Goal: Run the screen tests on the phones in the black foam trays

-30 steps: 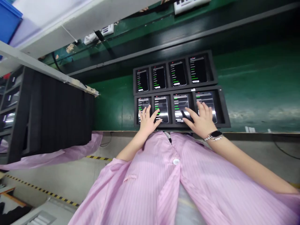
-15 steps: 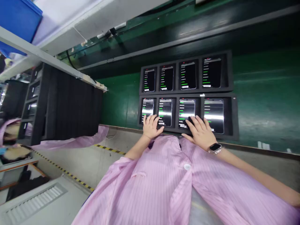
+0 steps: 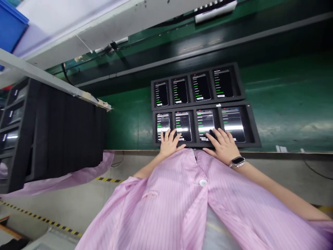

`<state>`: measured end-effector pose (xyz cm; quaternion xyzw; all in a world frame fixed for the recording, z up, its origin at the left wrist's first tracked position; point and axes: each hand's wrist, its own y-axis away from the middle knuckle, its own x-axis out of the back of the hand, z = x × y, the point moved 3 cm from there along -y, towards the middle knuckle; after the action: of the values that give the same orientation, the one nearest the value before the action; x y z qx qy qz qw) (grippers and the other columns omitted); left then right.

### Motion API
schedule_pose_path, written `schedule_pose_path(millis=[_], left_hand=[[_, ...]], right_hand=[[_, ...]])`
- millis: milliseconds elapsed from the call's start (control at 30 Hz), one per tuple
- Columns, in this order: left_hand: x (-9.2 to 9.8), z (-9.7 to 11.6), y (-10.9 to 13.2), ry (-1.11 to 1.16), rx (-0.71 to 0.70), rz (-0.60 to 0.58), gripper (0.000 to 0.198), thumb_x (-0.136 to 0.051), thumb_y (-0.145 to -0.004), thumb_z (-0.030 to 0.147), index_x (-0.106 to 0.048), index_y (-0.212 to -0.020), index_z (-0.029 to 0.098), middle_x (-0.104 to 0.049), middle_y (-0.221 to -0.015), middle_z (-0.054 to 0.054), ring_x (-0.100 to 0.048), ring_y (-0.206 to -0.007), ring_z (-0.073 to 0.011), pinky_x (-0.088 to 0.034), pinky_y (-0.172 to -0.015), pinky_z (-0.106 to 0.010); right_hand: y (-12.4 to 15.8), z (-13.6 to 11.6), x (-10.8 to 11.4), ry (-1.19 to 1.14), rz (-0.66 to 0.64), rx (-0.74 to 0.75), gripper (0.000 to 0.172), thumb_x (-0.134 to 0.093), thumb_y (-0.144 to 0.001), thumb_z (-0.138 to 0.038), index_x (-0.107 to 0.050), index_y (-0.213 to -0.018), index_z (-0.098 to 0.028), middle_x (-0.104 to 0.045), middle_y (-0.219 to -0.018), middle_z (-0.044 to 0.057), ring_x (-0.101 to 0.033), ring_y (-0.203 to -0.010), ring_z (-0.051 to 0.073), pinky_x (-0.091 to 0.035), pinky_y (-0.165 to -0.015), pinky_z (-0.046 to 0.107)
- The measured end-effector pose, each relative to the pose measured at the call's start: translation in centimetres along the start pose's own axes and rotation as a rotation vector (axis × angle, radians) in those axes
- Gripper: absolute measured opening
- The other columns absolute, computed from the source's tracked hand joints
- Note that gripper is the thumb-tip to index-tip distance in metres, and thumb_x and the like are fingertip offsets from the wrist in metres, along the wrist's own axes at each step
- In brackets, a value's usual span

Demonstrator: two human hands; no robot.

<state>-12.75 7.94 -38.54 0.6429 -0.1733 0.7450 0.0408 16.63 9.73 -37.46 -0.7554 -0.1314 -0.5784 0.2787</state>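
Note:
Two black foam trays lie one behind the other on the green bench, the front tray [image 3: 256, 139] against the near edge and the back tray [image 3: 238, 81] beyond it. Each holds several smartphones, screens lit with white and green text lines. My left hand [image 3: 169, 143] rests with fingers spread over the lower ends of the leftmost phone [image 3: 163, 119] and the phone beside it [image 3: 182, 121]. Spread out too, my right hand [image 3: 223, 146] lies across the lower parts of the third phone [image 3: 205, 119] and the rightmost phone [image 3: 232, 118]. Neither hand grips anything.
To the left stands a stack of black trays [image 3: 67, 128], with a pink sleeve or garment beneath it. A pale metal bar [image 3: 52, 80] runs above that stack. A blue bin [image 3: 10, 26] sits on the upper shelf. White tape pieces [image 3: 281, 149] mark the bench's near edge.
The view has turned slightly, so trays and bench appear shifted and tilted. Both hands stay spread at the front tray's near side, with little movement relative to the phones.

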Motion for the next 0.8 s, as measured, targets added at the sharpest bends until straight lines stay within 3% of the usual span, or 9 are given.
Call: schedule_pose_path(millis=[100,233,367,567,800], left_hand=[[0.4,-0.1,-0.2,-0.011,0.0,-0.04,0.067,-0.064,-0.095,0.074,-0.067,-0.145,0.03,-0.054,-0.159,-0.015,-0.044,-0.15,-0.0437,-0.027,-0.126,-0.073],[1.0,0.2,-0.5,-0.018,-0.086,-0.097,0.084,-0.068,-0.09,0.077,-0.057,-0.155,0.025,-0.048,-0.164,-0.017,-0.039,-0.154,-0.0445,-0.028,-0.128,-0.069],[1.4,1.3,-1.2,-0.01,-0.233,-0.155,0.072,-0.069,-0.096,0.066,-0.056,-0.156,0.028,-0.049,-0.164,-0.013,-0.039,-0.156,-0.0382,-0.03,-0.13,-0.062],[1.5,2.8,-1.7,-0.026,-0.29,-0.194,0.054,-0.054,-0.108,0.056,-0.06,-0.151,0.025,-0.06,-0.156,-0.007,-0.054,-0.145,-0.0278,-0.037,-0.129,-0.054],[1.9,3.2,-1.4,-0.066,-0.269,-0.182,0.048,-0.053,-0.109,0.053,-0.064,-0.147,0.025,-0.06,-0.156,-0.006,-0.056,-0.144,-0.028,-0.038,-0.128,-0.056]], right_hand=[[-0.1,-0.2,0.2,-0.002,-0.02,-0.032,0.059,-0.059,-0.101,-0.059,-0.066,-0.145,-0.02,-0.048,-0.162,0.02,-0.041,-0.15,0.041,-0.028,-0.125,0.064],[-0.4,-0.3,0.4,0.005,0.017,0.013,0.06,-0.057,-0.103,-0.053,-0.059,-0.151,-0.018,-0.048,-0.161,0.022,-0.041,-0.15,0.04,-0.028,-0.124,0.066],[-0.8,0.0,0.5,0.012,0.041,0.139,0.052,-0.055,-0.105,-0.044,-0.06,-0.149,-0.016,-0.055,-0.156,0.02,-0.044,-0.147,0.037,-0.028,-0.125,0.063],[-0.9,0.8,0.1,0.062,0.035,0.245,0.037,-0.057,-0.105,-0.038,-0.071,-0.133,-0.019,-0.069,-0.136,0.015,-0.057,-0.129,0.033,-0.031,-0.124,0.061],[-0.8,1.8,-0.1,0.04,0.021,0.337,0.039,-0.054,-0.107,-0.038,-0.071,-0.136,-0.019,-0.071,-0.135,0.014,-0.056,-0.129,0.032,-0.032,-0.122,0.057]])
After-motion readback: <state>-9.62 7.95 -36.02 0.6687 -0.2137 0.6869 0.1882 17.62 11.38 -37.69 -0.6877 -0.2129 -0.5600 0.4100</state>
